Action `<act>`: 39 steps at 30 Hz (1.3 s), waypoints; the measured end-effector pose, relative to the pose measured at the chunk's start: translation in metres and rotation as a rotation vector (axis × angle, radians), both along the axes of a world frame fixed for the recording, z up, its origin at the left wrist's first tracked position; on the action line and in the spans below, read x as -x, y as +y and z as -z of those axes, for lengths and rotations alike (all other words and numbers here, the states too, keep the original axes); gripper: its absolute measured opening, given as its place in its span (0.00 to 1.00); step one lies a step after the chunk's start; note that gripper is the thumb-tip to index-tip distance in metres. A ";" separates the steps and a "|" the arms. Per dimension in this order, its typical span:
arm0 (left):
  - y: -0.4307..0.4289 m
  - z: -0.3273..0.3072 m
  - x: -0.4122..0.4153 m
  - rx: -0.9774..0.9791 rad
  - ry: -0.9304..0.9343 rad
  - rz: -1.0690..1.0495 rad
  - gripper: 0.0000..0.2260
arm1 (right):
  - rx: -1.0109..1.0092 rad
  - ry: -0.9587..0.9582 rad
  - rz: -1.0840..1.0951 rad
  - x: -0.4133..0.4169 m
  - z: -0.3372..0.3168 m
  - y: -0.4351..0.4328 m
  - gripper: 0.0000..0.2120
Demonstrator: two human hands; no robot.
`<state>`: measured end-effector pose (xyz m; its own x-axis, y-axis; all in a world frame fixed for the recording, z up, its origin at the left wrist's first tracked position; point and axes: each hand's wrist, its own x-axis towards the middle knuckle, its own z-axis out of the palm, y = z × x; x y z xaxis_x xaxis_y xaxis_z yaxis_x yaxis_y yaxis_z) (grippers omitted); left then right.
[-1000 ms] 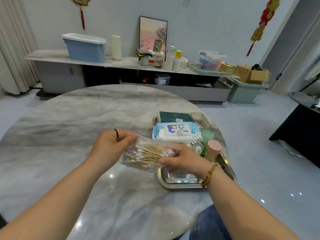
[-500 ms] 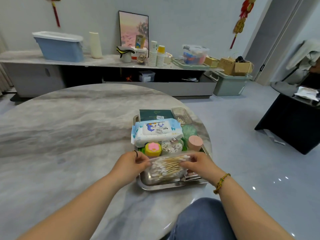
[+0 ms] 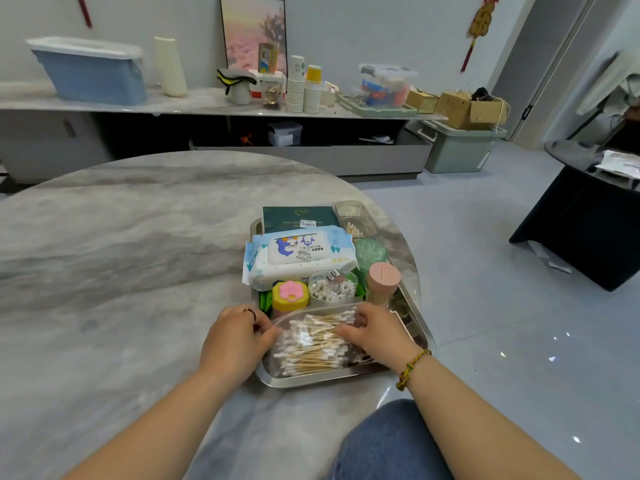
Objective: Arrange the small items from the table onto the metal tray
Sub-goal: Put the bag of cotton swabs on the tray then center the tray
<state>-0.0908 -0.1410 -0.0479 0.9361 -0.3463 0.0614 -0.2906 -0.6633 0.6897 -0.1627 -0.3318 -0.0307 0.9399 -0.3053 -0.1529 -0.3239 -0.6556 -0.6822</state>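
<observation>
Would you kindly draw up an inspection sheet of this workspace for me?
Surface: round marble table, glossy, grey-veined.
Job's things: metal tray holds wipes pack, green box, yellow jar, pink-lidded jar, and bag of cotton swabs at its near end.
Clutter: shelf behind carries blue bin and paper cups.
Hands: left hand and right hand grip the bag's ends.
Cables: nothing seen.
Surroundings: black side table at right.
</observation>
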 end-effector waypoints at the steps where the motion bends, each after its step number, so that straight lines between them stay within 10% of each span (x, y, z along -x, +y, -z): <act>1: 0.000 0.000 -0.001 0.021 0.000 -0.015 0.13 | -0.024 -0.007 0.013 -0.001 -0.001 0.000 0.12; 12: 0.011 0.016 -0.003 0.167 0.139 -0.206 0.16 | -0.171 -0.487 0.477 0.012 -0.012 -0.025 0.13; 21: -0.002 0.015 -0.009 -0.112 0.058 -0.150 0.15 | -0.065 -0.112 0.578 0.012 0.007 -0.049 0.20; 39: 0.026 0.015 -0.037 -0.156 0.031 -0.244 0.11 | -0.013 -0.123 0.431 -0.019 0.006 -0.019 0.17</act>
